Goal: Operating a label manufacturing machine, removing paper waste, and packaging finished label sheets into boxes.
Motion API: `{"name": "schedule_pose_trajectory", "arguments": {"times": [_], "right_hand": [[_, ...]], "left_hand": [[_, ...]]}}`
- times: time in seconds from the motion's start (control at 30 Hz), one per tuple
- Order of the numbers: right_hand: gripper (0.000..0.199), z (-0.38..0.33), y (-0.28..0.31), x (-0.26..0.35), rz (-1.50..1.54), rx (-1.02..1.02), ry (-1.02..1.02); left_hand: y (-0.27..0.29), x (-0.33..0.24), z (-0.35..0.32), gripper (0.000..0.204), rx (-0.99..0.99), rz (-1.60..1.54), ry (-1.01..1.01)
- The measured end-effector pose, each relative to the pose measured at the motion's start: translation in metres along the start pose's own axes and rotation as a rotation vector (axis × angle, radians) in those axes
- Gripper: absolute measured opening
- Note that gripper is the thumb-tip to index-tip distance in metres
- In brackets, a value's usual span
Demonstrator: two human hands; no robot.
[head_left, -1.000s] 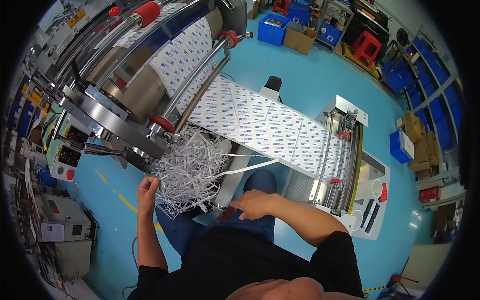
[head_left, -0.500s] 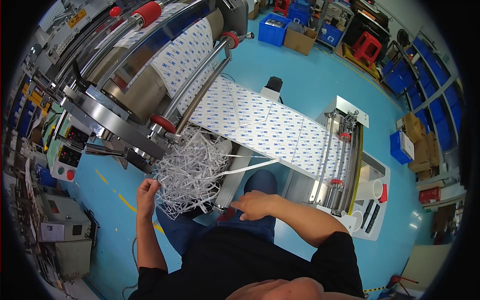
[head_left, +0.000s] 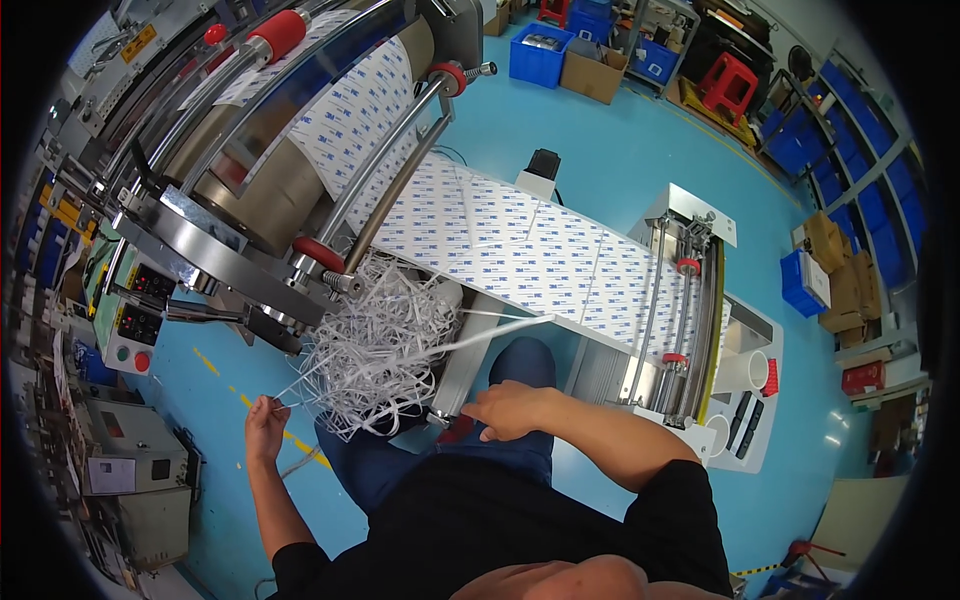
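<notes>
My left hand (head_left: 265,428) is closed in a pinch on a thin white strip (head_left: 500,331), left of a tangled heap of white strips (head_left: 375,345). The strip runs across the heap toward the near edge of a wide white web (head_left: 510,240) with blue print; part of its course is lost among the tangle. My right hand (head_left: 508,410) rests palm down by my knee, its fingers stretched out toward the end of a grey metal bar (head_left: 470,345). Nothing shows in that hand.
A machine with a large roller (head_left: 245,205) and steel rods stands at the upper left. The web runs to a roller unit (head_left: 675,320) at the right. A control box with buttons (head_left: 135,315) stands left. Blue bins (head_left: 540,55) and cardboard boxes (head_left: 592,72) sit on the floor behind.
My left hand has moved left and toward me, away from the heap, drawing the strip with it. The strip now looks straighter over the heap. My right hand stays in place.
</notes>
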State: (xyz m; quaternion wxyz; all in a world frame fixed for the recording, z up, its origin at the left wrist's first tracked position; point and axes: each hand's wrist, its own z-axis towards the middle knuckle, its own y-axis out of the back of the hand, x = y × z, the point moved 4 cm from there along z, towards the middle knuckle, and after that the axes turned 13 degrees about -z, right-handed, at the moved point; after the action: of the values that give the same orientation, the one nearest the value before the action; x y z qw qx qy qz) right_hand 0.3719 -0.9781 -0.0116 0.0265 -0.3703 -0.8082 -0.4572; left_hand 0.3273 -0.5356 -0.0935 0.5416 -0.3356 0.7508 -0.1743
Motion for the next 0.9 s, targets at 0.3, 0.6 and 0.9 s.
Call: {"name": "schedule_pose_trajectory", "arguments": {"times": [0.3, 0.6, 0.9], "right_hand": [[0.054, -0.004, -0.003, 0.0, -0.004, 0.077, 0.008], [0.049, -0.009, -0.001, 0.0, 0.015, 0.039, 0.009], [0.05, -0.02, -0.01, 0.006, -0.024, 0.033, 0.006]], "left_hand": [[-0.005, 0.019, 0.011, 0.025, -0.311, -0.027, -0.1], [-0.095, -0.005, -0.009, 0.023, -0.231, 0.661, -0.748], [-0.307, 0.125, 0.052, 0.039, 0.34, 1.153, -0.386]]}}
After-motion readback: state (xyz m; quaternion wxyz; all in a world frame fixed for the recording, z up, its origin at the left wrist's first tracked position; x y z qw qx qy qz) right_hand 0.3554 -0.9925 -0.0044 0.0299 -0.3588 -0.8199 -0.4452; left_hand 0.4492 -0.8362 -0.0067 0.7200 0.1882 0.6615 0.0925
